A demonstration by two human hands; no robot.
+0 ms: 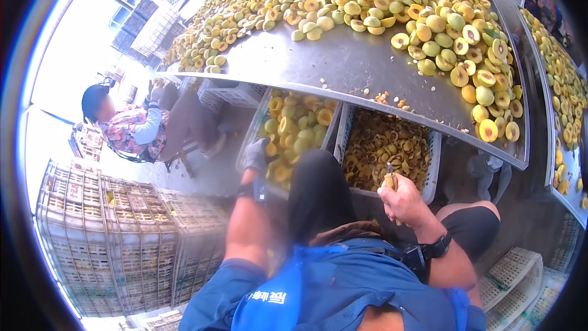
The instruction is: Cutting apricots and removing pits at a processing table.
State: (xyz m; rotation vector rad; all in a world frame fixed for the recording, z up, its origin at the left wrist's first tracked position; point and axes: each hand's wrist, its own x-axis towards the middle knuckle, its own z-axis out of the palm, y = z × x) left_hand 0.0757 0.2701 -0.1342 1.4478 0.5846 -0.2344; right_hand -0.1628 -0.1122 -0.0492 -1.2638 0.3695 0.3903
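Observation:
My left hand [256, 155], in a grey glove, grips the near left rim of a plastic crate [249, 140] of halved yellow-green stone fruit [301, 124]. The crate looks blurred. My bare right hand [404, 201] is closed around a small tool [390, 180] with a wooden handle and a short metal tip pointing up. Below that tip stands a second crate [432, 161], full of brown, shrivelled fruit scraps [386, 145]. Both crates sit below the front edge of a metal table [349, 64], with my knee between my hands.
Fruit halves [459, 50] are heaped along the table's back and right side; small scraps [390, 99] lie near its front edge. A seated person [133, 124] is at the left. Stacked crates [110, 239] stand at lower left, more crates [512, 280] at lower right. Another fruit-laden table [562, 101] runs along the right.

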